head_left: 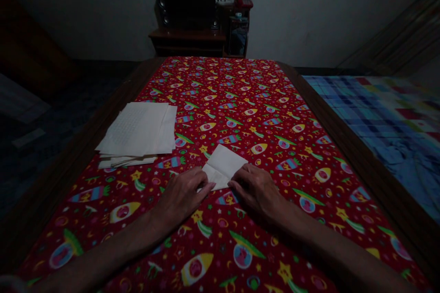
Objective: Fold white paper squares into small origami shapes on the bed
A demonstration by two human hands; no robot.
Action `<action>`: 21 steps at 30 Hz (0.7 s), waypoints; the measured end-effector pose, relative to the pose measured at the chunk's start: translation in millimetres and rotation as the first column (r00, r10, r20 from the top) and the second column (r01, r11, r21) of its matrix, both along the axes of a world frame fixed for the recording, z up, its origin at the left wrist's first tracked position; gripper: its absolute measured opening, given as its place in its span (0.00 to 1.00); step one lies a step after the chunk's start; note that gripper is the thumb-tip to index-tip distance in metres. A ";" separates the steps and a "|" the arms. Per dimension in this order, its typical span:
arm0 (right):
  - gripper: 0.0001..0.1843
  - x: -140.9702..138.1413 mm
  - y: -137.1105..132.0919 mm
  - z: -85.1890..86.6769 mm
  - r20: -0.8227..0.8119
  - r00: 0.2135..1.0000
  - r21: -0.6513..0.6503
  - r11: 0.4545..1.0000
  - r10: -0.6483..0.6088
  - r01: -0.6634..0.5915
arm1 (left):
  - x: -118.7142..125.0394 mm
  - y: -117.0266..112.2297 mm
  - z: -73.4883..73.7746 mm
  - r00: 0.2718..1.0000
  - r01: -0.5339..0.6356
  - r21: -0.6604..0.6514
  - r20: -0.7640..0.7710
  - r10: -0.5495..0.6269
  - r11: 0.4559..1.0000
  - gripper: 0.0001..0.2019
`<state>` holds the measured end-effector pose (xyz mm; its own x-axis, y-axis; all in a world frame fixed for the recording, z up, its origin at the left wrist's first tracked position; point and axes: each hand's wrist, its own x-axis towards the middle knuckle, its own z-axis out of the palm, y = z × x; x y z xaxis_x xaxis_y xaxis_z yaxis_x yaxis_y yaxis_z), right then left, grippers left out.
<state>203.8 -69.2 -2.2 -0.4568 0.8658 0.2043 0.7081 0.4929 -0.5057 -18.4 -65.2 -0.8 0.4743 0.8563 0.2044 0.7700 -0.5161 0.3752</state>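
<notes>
A small sheet of white paper (227, 161), folded and creased across its middle, lies on the red patterned cloth with one corner pointing away from me. My left hand (185, 192) is closed on its left lower edge, thumb stretched along the near side. On the right, my right hand (258, 187) pinches the opposite edge, fingers curled and thumb tip near the bottom fold. Both hands rest low against the cloth. Beyond my left hand sits a stack of loose paper sheets (137, 128), the top one bearing faint writing.
The red cloth (220, 247) with rockets and stars covers a long table with dark wooden edges (364, 169). Past its far end stand a monitor (188, 0) on a wooden desk (187, 35) and a red telephone (242, 2). A bed with a blue checked cover (371, 123) is at right.
</notes>
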 end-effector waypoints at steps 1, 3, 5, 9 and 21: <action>0.09 -0.3 0.2 -0.7 0.007 1.000 0.004 1.000 -0.008 0.008 | -0.3 0.0 0.1 1.000 0.003 -0.002 -0.003 -0.003 1.000 0.11; 0.09 -1.1 0.5 -1.4 0.013 1.000 0.005 1.000 -0.016 0.016 | -0.6 -0.3 0.9 1.000 0.007 -0.011 -0.005 -0.007 1.000 0.11; 0.09 -1.9 0.4 -1.2 0.015 1.000 0.000 1.000 -0.026 0.026 | -0.3 -0.8 2.2 1.000 0.017 -0.025 0.003 -0.017 1.000 0.11; 0.09 -2.3 0.5 -1.4 0.019 0.999 -0.003 1.000 -0.027 0.027 | -0.2 -1.4 2.8 0.998 0.032 -0.024 0.050 -0.031 0.999 0.07; 0.10 -4.2 -0.4 -2.5 0.042 0.998 0.048 0.998 -0.038 0.036 | 3.9 -4.0 2.0 0.979 0.103 0.163 -0.189 -0.071 0.981 0.07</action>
<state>199.6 -69.7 -4.7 -0.4338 0.8722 0.2261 0.7466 0.4884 -0.4517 -14.5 -69.2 1.1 0.5883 0.7698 0.2477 0.7662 -0.6285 0.1336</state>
